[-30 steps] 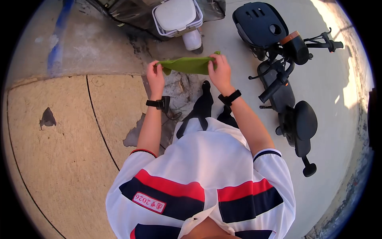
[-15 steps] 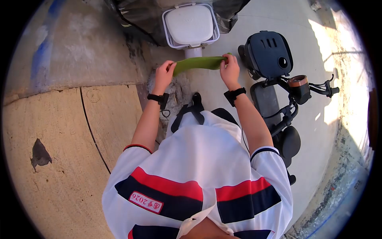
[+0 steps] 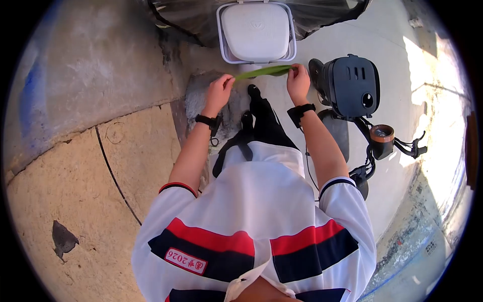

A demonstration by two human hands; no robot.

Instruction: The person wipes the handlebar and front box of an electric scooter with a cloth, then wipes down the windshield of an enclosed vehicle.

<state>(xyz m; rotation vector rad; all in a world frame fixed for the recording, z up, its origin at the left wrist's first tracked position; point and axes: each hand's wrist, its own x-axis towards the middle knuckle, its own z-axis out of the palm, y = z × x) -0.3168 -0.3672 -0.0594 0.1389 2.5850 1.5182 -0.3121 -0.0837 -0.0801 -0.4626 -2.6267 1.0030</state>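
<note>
A green strip [image 3: 264, 71], seen nearly edge-on, stretches between my two hands in front of me. My left hand [image 3: 219, 93] pinches its left end, and my right hand [image 3: 298, 83] pinches its right end. Each wrist wears a black band with a small dark box. Just beyond the strip stands a white lidded bin [image 3: 255, 31] with a pale frame around its lid.
On the right is a scooter with a dark basket [image 3: 354, 85], a round brown-rimmed part [image 3: 382, 133] and handlebars. A tan surface [image 3: 90, 191] with a black cable lies at the left. Dark sheeting [image 3: 327, 15] hangs behind the bin.
The strip has turned from showing its broad face to nearly edge-on. The view has shifted; the bin sits further right and higher, and my stepping legs show more.
</note>
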